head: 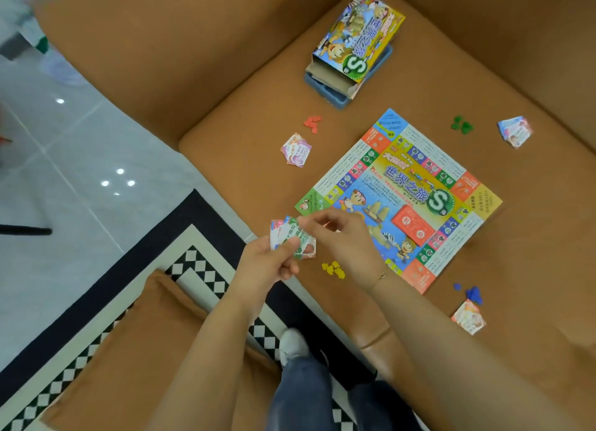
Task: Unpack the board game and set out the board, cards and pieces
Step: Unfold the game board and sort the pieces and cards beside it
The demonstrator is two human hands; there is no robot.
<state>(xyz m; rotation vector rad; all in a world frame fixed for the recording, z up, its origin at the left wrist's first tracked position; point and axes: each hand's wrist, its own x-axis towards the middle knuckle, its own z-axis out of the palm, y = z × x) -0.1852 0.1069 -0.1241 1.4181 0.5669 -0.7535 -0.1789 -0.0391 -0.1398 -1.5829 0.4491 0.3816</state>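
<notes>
On a tan sofa seat (258,114) above a checkered rug (200,269), both my hands' grips — left hand (267,259), right hand (338,237) — pinch paper play money (290,237), its print blurred.

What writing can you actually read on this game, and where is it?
"世界之旅": centre of the board, upside down.
"S": green badge on the board, and again on the box.
"世界之旅": box top, blurred, likely the same title.
Square labels, red card deck, and money cards in the hands: too small or blurred to read.

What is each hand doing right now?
Left hand: grips a fanned stack of cards.
Right hand: pinches the top of the same cards.
</notes>
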